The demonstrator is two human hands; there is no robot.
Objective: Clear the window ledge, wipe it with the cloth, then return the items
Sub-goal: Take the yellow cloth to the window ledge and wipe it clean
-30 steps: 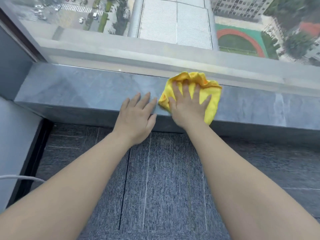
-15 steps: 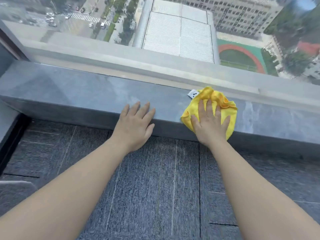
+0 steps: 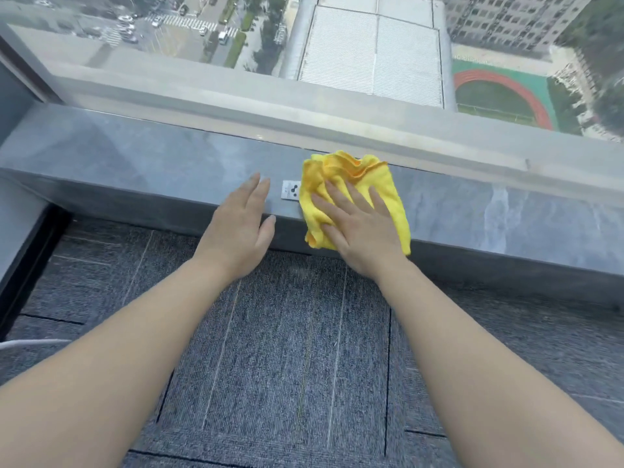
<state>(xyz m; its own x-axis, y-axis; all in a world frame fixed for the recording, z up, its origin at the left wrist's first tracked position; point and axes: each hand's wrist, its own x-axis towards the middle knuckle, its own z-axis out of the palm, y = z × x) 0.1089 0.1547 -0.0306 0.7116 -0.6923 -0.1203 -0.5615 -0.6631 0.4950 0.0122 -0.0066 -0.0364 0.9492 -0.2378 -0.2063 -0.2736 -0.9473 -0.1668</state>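
A crumpled yellow cloth point(image 3: 351, 177) lies on the grey stone window ledge point(image 3: 135, 163), near its middle, and hangs a little over the front edge. My right hand point(image 3: 354, 228) presses flat on the cloth with fingers spread. My left hand point(image 3: 241, 231) rests flat on the ledge's front edge just left of the cloth, holding nothing. The cloth's white label point(image 3: 290, 190) sticks out between the two hands. No other items stand on the ledge.
The window glass point(image 3: 371, 55) rises right behind the ledge, with a pale frame point(image 3: 236, 106) along its base. Grey carpet tiles point(image 3: 287, 349) cover the floor below. A white cable point(image 3: 30, 342) and a wall panel point(image 3: 17, 217) sit at the left.
My right hand slid the cloth to the right along the ledge, then back left toward my left hand. The white label now lies flat on the cloth's left side. My left hand stayed put.
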